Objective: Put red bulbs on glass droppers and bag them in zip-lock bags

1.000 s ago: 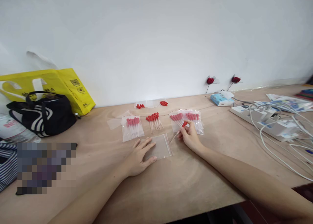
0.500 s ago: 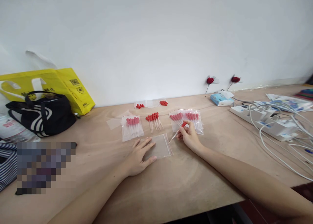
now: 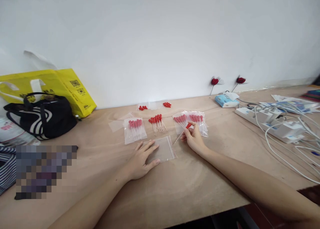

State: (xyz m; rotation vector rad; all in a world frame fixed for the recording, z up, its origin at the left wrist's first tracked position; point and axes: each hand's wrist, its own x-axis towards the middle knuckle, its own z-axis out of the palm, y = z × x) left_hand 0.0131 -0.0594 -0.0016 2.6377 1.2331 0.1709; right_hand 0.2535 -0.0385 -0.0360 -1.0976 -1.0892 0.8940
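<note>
My left hand [image 3: 145, 159] lies flat with fingers spread, resting on a clear zip bag [image 3: 165, 149]. Pinched in my right hand [image 3: 193, 138] is a dropper [image 3: 188, 125] with a red bulb, its thin tip pointing down and left to the bag's zip edge. Whether the tip touches the bag I cannot tell. Beyond the bag lies a row of loose red-bulb droppers [image 3: 157, 119]. To their left sits a zip bag holding several droppers [image 3: 135, 132]; to their right are filled bags [image 3: 203, 129] of the same kind, partly behind my right hand.
Small bags with red bulbs [image 3: 167, 105] lie near the wall. On the left stand a black bag [image 3: 58, 117] and a yellow bag [image 3: 80, 96]. A tissue pack [image 3: 227, 101] and a power strip [image 3: 287, 133] with tangled cables are on the right. The table's front edge runs below my arms.
Almost nothing differs. My left hand stays flat on the bag, and my right hand keeps the dropper at the zip edge; the view has shifted slightly.
</note>
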